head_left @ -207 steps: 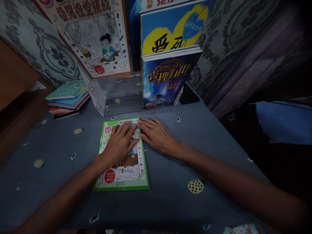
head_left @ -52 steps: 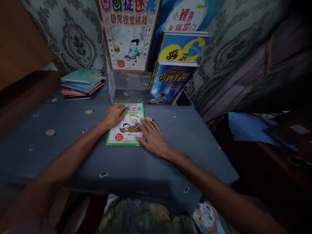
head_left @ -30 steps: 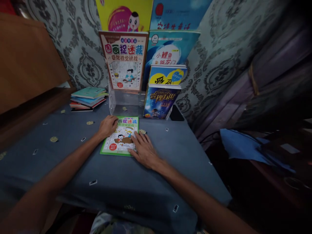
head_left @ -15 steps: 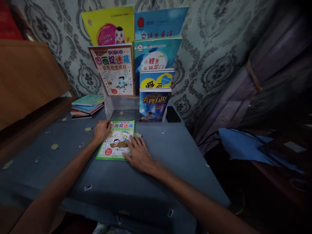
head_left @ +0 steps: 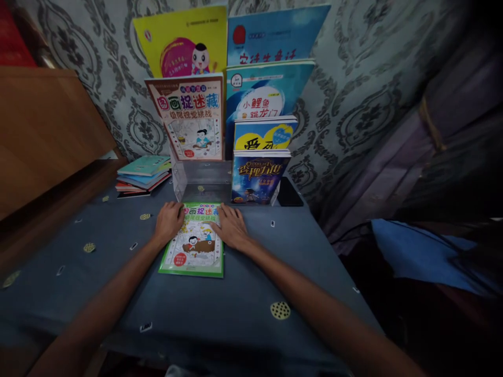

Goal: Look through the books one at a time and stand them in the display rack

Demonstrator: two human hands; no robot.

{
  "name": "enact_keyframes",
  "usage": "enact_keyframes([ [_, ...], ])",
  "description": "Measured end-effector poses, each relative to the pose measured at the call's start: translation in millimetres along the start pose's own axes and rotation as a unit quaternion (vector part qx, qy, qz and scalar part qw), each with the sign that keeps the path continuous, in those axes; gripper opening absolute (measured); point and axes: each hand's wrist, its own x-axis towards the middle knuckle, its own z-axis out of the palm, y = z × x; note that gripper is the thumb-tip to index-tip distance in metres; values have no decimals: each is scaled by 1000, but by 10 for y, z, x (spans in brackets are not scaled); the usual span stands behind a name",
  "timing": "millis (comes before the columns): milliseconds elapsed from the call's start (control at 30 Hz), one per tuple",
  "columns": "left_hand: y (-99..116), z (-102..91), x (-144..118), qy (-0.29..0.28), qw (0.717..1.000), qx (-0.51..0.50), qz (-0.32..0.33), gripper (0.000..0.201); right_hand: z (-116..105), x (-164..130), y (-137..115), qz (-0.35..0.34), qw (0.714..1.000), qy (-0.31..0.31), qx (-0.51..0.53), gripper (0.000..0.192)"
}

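A green-bordered children's picture book (head_left: 198, 246) lies face up on the cloth, just in front of the display rack (head_left: 196, 178). At its upper left edge is my left hand (head_left: 170, 222), fingers curled against the side. My right hand (head_left: 232, 226) holds the upper right edge, its thumb resting over the cover and its fingers along the side. The fingers' undersides are hidden. In the rack, a brown-bordered picture book (head_left: 192, 123) stands at left, before a yellow book (head_left: 176, 36). To its right a dark blue book (head_left: 259, 178) stands foremost in a tiered row.
Several thin books are stacked (head_left: 144, 170) at the back left. A black phone-like slab (head_left: 290, 192) lies right of the rack. The grey tablecloth (head_left: 118, 277) reaches the table's right edge, beyond which lies a blue cloth (head_left: 416, 256). A wooden panel (head_left: 47, 136) stands at left.
My right hand has slid from the cover's lower right up to the upper right edge. My left hand stays at the left edge. The view has shifted slightly closer.
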Motion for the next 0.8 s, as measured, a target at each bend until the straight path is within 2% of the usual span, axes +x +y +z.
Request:
enact_keyframes([
  [233, 10, 2, -5, -2, 1000, 5, 15, 32, 45, -47, -3, -1, 999, 33, -25, 57],
  [433, 20, 14, -8, -9, 1000, 3, 12, 29, 109, -249, -72, -3, 999, 1, -33, 59],
  [567, 21, 38, -34, -2, 1000, -31, 5, 28, 214, -361, -89, -19, 1000, 5, -20, 64],
  [700, -17, 65, -45, 16, 986, -167, -24, 29, 265, -371, -69, -12, 1000, -10, -12, 63],
  [767, -44, 65, -34, 26, 953, -293, -70, 29, 275, -367, -50, -21, 1000, -4, -3, 63],
  [800, -53, 62, -26, 28, 924, -369, -95, 28, 280, -367, -39, -29, 1000, 4, 3, 63],
])
